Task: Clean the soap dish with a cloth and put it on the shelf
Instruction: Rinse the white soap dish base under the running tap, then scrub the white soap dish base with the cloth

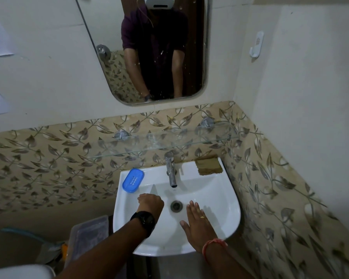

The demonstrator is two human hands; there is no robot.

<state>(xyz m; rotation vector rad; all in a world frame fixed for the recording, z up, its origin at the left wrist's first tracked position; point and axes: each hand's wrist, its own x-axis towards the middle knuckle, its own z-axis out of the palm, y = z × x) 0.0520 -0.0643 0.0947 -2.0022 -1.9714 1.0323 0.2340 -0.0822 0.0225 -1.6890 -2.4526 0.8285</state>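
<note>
Head view showed both hands empty over the white sink, nothing yet picked up. The left hand was curled loosely, fingers drawn together and bent under so their tips were hidden; whether they closed fully could not be told, but nothing was gripped. The right hand was flat and palm-down, fingers spread a little apart, hovering above the basin just right of the drain.

The blue soap dish lay on the sink's rear left ledge, just beyond and slightly left of the left knuckles, near but not touching them. The brownish cloth sat on the rear right corner, well beyond the right fingertips, past the tap. The glass shelf ran along the wall farther still, above and beyond both.

The dish looked like thin moulded plastic: light, stiff, unlikely to break, with slots in its floor. It may well have been slick with soap film or water, so a pinch across the two long rims, thumb on one side and fingers on the other, seemed the surest hold, leaving the hollow open for wiping. The cloth appeared soft and limp, probably best gathered from above. The shelf being glass, a gentle set-down seemed wise.
</note>
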